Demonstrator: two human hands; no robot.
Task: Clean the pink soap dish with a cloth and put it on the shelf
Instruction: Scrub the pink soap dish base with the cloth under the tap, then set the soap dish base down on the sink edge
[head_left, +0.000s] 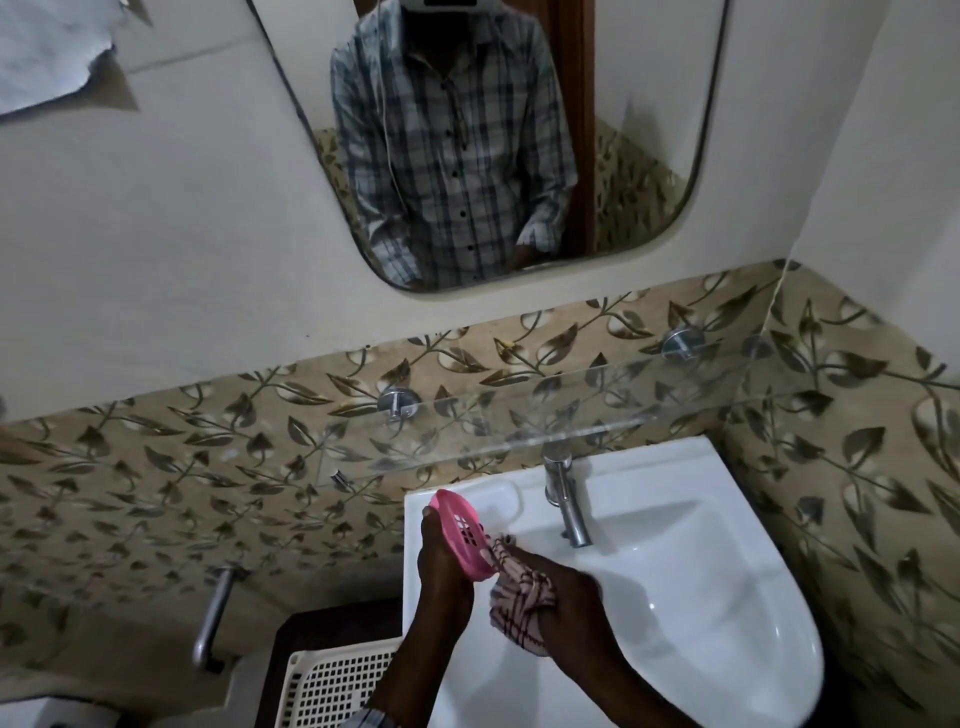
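We hold the pink soap dish (462, 530) in our left hand (441, 569), fingers wrapped behind it and a fingertip at its upper end, so its slotted inside faces the right. The dish is tilted on edge above the left rim of the white washbasin (701, 597), not resting on anything. Our right hand (569, 597) grips a bunched checked cloth (514, 597), fingers curled round it, and the cloth's upper end touches the lower edge of the dish. The chrome tap (566, 504) stands just right of the dish at the back of the basin. Above it, the glass shelf (519, 410) runs along the leaf-patterned tiles (182, 467) on round metal brackets. The mirror (649, 130) hangs higher on the wall. A white lattice basket (332, 686) sits low to the left of the basin.
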